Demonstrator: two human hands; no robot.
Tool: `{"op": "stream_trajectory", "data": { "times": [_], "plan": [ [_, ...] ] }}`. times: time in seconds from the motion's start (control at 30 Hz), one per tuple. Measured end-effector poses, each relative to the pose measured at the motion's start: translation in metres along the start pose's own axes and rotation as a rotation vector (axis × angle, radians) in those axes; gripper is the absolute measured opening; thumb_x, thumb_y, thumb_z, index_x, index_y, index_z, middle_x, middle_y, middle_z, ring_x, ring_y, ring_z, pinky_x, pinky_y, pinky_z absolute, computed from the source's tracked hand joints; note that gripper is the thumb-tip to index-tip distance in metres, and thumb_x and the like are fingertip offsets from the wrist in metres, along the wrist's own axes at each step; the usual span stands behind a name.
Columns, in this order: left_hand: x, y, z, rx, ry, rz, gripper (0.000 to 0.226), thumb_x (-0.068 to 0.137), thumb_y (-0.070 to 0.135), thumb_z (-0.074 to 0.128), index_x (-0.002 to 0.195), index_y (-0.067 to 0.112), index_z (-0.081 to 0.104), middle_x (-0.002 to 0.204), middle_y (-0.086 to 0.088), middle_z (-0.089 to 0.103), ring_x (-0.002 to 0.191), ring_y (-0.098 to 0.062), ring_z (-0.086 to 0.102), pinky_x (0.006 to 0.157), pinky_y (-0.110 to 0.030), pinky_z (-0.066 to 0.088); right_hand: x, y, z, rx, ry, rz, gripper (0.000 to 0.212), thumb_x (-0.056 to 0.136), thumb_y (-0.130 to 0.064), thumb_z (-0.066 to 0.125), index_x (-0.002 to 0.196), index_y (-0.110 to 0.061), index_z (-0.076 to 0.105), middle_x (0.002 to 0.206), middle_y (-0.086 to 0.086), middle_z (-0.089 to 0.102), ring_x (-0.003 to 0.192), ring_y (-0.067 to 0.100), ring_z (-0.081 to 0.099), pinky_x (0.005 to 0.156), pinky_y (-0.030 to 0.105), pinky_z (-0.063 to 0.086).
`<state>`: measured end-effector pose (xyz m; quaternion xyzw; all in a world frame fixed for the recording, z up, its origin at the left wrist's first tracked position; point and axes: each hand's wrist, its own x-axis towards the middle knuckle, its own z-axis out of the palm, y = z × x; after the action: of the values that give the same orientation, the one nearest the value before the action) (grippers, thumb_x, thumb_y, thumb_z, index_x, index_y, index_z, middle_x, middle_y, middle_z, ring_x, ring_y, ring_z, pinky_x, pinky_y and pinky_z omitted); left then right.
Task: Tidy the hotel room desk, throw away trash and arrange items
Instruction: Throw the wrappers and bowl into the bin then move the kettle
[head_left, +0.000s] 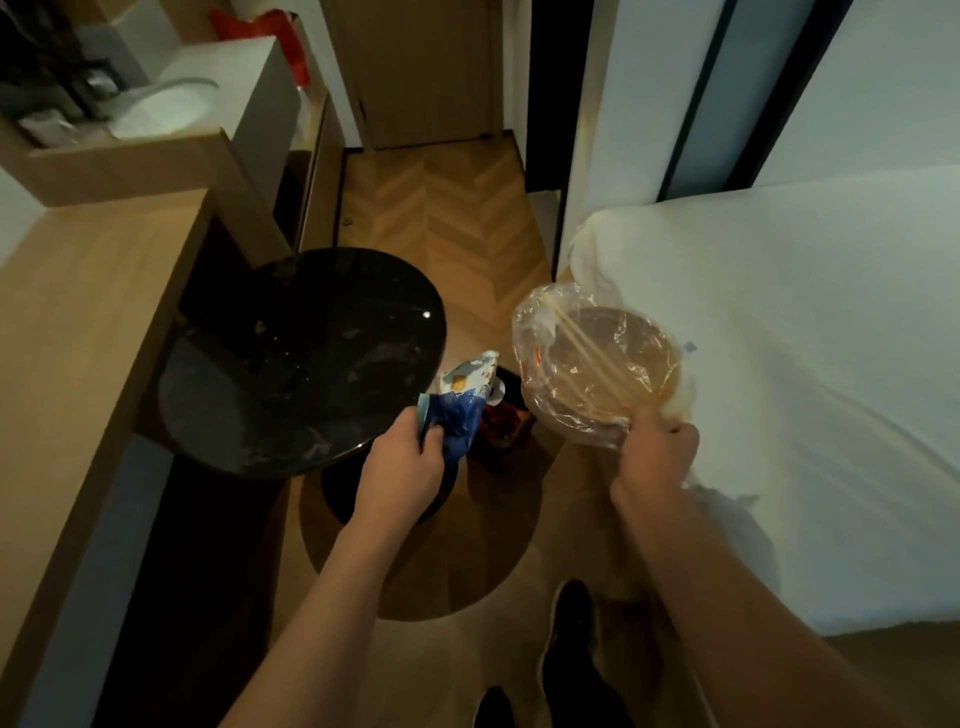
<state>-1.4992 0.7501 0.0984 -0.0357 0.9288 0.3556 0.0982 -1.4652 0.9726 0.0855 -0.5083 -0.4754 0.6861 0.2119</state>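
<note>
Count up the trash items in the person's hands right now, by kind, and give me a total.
Crumpled blue and white snack wrapper, gripped by the left hand: 1
Round brown takeaway bowl wrapped in clear plastic, held by the right hand: 1
Thin wooden chopsticks lying across the bowl under the plastic: 2
Total: 4

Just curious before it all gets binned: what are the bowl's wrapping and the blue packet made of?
The wrapping around the bowl looks like thin clear plastic: see-through, crinkled, with glints. The bowl itself seems brown paper or plastic; hard to tell. The blue packet looks like glossy printed plastic film, crumpled and shiny.
</note>
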Motion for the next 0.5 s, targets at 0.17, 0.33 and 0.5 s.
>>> {"op": "stream_trajectory", "data": {
  "times": [0.17, 0.33, 0.5],
  "plan": [
    [0.071, 0.039, 0.019, 0.054, -0.022, -0.077, 0.009, 0.104, 0.033, 0.051, 0.108, 0.025, 0.048, 0.094, 0.003, 0.062, 0.079, -0.01, 0.066, 0.073, -0.04, 0.062, 0.069, -0.03, 0.052, -0.029, -0.069, 0.03, 0.015, 0.093, -0.012, 0.054, 0.101, -0.014, 0.041, 0.084, 0.0, 0.046, 0.068, 0.012, 0.046, 0.061, 0.028, 0.04],
    [0.141, 0.068, 0.025, -0.017, -0.035, -0.098, 0.049, 0.104, 0.032, 0.053, 0.149, 0.028, 0.034, 0.124, 0.002, 0.061, 0.101, -0.014, 0.066, 0.085, -0.04, 0.06, 0.127, -0.056, 0.11, -0.017, -0.079, 0.033, 0.018, 0.092, -0.008, 0.054, 0.09, -0.018, 0.039, 0.082, 0.001, 0.047, 0.063, 0.011, 0.045, 0.06, 0.028, 0.04],
    [0.21, 0.08, 0.054, 0.001, -0.075, -0.107, 0.048, 0.105, 0.028, 0.05, 0.15, 0.025, 0.033, 0.129, -0.003, 0.061, 0.105, -0.017, 0.064, 0.079, -0.029, 0.053, 0.18, -0.051, 0.163, -0.071, -0.051, 0.011, 0.018, 0.092, -0.006, 0.053, 0.094, -0.015, 0.036, 0.075, -0.002, 0.043, 0.057, 0.009, 0.04, 0.051, 0.02, 0.036]
  ]
}}
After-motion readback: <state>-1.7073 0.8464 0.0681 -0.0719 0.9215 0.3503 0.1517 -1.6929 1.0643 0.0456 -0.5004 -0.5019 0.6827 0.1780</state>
